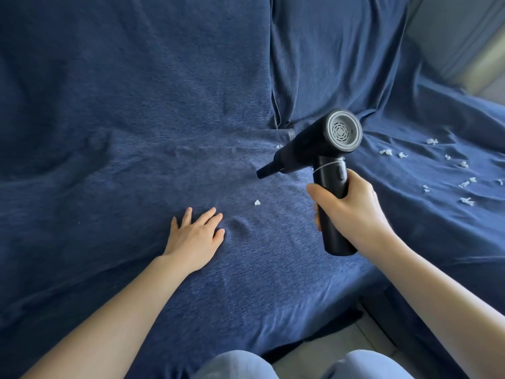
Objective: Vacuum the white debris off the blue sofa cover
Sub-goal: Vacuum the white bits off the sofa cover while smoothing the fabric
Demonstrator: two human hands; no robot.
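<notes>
Here the right hand is wrapped round the cylindrical grip of a black handheld vacuum, fingers curled firmly about it, thumb lying along the near side. That grip looks the proper place to hold it: the barrel and its grey perforated rear cap sit above the fist, so the tool probably feels a little top-heavy but light enough for one hand. Its narrow tapered nozzle points down and left, just above the blue sofa cover, not plainly touching it. The left hand lies flat on the cover, fingers straight and spread, pressing the cloth; a small pucker rises just beside the fingertips. The cover is soft, ribbed knit, loose and creased, likely to lift into the nozzle unless held taut. One white scrap lies between the left hand and the nozzle; a scatter of white debris, thin and papery-looking, lies well apart on the cushion to the right.
</notes>
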